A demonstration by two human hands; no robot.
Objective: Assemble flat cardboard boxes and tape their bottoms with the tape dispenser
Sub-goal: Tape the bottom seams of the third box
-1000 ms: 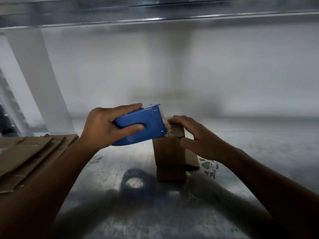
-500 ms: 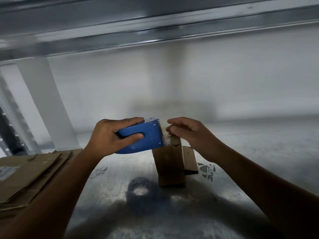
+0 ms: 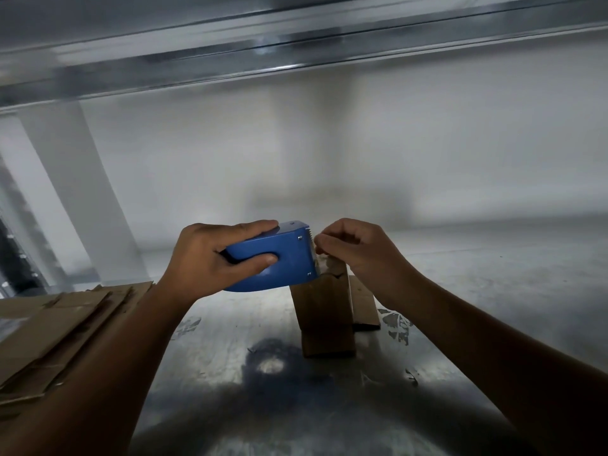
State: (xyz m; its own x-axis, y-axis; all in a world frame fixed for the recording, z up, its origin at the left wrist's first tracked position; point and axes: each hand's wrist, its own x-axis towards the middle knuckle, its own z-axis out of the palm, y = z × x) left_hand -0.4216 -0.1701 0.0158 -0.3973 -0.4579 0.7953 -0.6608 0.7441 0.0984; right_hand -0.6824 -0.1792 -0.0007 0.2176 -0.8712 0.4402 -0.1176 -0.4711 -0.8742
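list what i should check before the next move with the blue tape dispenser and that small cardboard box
1. Left hand grips the blue plastic tape dispenser: ok.
2. Its toothed end sits above the small brown cardboard box: ok.
3. Right hand pinches tape at that end: cannot tell, tape unclear.
4. Box stands on the grey metal table: ok.
5. Stack of flat brown cardboard sheets lies apart from box: ok.

Single head-worn wide-angle view, facing forward and slightly downward across the counter (image 3: 500, 311) to the back wall (image 3: 427, 153); left hand (image 3: 210, 258) and right hand (image 3: 358, 251) near, mid-frame.
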